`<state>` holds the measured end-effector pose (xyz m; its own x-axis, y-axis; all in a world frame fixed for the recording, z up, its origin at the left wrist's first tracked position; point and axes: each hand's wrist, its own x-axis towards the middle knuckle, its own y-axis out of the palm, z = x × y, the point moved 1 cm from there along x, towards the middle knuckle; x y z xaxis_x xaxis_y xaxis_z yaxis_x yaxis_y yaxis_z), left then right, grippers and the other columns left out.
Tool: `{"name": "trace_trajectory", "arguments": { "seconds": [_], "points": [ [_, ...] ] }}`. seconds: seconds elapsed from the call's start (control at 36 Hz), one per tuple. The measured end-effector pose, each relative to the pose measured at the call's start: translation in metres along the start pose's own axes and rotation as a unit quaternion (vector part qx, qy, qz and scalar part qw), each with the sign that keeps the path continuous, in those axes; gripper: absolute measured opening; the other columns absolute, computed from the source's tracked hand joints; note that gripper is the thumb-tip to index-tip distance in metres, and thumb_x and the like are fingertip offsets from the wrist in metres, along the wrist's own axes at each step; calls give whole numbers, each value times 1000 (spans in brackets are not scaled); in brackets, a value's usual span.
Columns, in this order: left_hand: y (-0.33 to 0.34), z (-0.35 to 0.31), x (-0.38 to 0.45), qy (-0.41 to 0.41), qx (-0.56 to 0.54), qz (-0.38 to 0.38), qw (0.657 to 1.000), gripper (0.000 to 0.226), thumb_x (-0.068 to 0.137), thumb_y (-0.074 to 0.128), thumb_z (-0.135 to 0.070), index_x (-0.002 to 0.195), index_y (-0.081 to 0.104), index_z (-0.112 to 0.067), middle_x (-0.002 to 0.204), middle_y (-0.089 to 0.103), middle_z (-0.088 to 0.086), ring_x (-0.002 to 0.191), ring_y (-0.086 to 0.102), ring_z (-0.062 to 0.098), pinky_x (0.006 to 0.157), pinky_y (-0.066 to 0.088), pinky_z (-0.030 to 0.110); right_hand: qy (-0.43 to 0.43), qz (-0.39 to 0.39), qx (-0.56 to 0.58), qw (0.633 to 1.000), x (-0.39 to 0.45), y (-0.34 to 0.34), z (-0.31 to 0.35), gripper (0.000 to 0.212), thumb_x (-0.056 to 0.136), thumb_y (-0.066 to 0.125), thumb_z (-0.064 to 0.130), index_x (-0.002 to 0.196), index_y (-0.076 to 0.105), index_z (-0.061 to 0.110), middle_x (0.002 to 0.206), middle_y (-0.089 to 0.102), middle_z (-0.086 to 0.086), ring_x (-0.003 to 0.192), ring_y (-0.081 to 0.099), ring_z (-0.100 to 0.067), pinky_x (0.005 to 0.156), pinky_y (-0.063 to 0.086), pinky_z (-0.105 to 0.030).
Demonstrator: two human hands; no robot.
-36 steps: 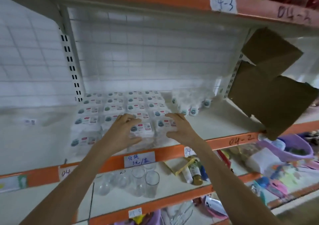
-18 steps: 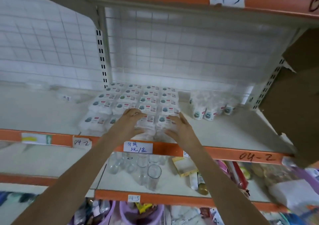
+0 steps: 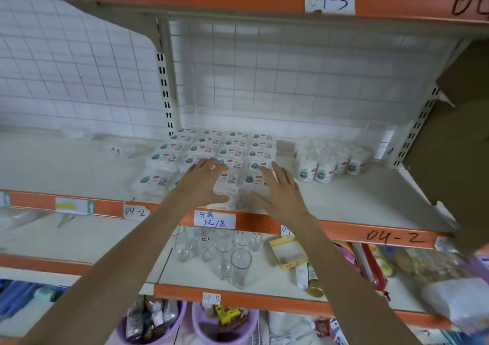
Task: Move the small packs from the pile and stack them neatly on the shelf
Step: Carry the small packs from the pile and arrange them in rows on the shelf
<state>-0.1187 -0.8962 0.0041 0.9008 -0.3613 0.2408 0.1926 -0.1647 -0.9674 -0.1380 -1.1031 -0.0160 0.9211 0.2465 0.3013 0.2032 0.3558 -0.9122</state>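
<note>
We reach both arms to the shelf [image 3: 357,201], left hand [image 3: 202,183] and right hand [image 3: 280,193] flat, fingers spread over the front packs [image 3: 232,180].

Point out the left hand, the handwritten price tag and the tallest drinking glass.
left hand [image 3: 202,183]: head view, back of the hand.
price tag [image 3: 214,219]: head view, middle of the white label.
tallest glass [image 3: 240,268]: head view, its clear side wall.

Small packs [image 3: 227,156], centre of frame, in clear glossy plastic wrap with printed paper labels; shelf [image 3: 357,201] of matt painted off-white metal with an orange edge strip; paper price tag [image 3: 214,219], handwritten; drinking glasses [image 3: 225,252] below, clear smooth glass; brown matt cardboard [image 3: 455,138] at right.
</note>
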Motion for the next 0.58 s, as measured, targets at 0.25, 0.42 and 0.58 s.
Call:
{"name": "trace_trajectory", "arguments": {
  "seconds": [0.25, 0.42, 0.58],
  "points": [
    [-4, 27, -83, -31, -8, -158, 987, 52, 77, 47, -46, 114, 60, -12, 105, 63, 7, 95, 62, 29, 76, 50, 38, -138, -70, 62, 986, -20, 8, 66, 44, 80, 58, 29, 121, 55, 13, 126, 55, -8, 110, 53, -33, 88, 49, -45],
    [6, 83, -174, -139, 19, -111, 984, 49, 75, 43, -46, 108, 60, -14, 96, 65, 5, 83, 65, 27, 65, 53, 34, -206, -1, 84, 975, -30, 51, 142, 52, 85, 41, 42, 128, 50, 14, 131, 51, -4, 117, 49, -28, 92, 45, -42],
    [11, 139, -260, -273, -21, -71, 959, 65, 73, 33, -52, 116, 61, -12, 109, 64, 8, 101, 60, 28, 83, 48, 37, -252, 97, 113, 956, -34, 105, 221, 48, 92, 52, 34, 136, 41, 20, 141, 39, 4, 130, 35, -18, 105, 30, -32]
  ]
}}
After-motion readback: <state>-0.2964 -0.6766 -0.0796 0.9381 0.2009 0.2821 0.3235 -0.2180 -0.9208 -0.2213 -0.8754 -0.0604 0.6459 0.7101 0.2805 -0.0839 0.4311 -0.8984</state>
